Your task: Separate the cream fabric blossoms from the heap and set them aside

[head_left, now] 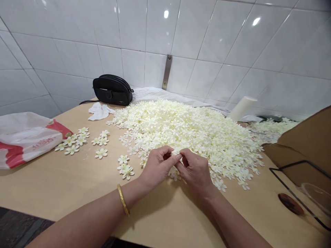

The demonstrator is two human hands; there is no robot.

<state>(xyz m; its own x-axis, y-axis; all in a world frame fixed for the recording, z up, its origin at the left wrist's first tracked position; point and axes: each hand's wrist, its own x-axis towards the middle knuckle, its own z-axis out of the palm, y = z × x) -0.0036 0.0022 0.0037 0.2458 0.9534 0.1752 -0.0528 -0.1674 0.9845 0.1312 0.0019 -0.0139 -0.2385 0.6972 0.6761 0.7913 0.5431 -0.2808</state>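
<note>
My left hand (161, 163) and my right hand (194, 168) meet at the near edge of a big heap of pale cream artificial flowers (178, 124). Thumbs and forefingers of both pinch one small artificial flower (176, 152), which the fingers partly hide. Just below them more blossoms lie on the table (103, 193). Left of my left hand rests a small cluster of flowers (125, 167), with a single flower (101, 153) farther out. Several others form groups (72, 141) beside the plastic bag.
A red and white plastic bag (28, 137) lies at the left. Behind the heap's left end stand a black pouch (113, 90) and crumpled tissue (99, 111). A white roll (241, 108) leans at the back right. Brown cardboard (302, 137) and a black metal frame (289, 186) occupy the right side.
</note>
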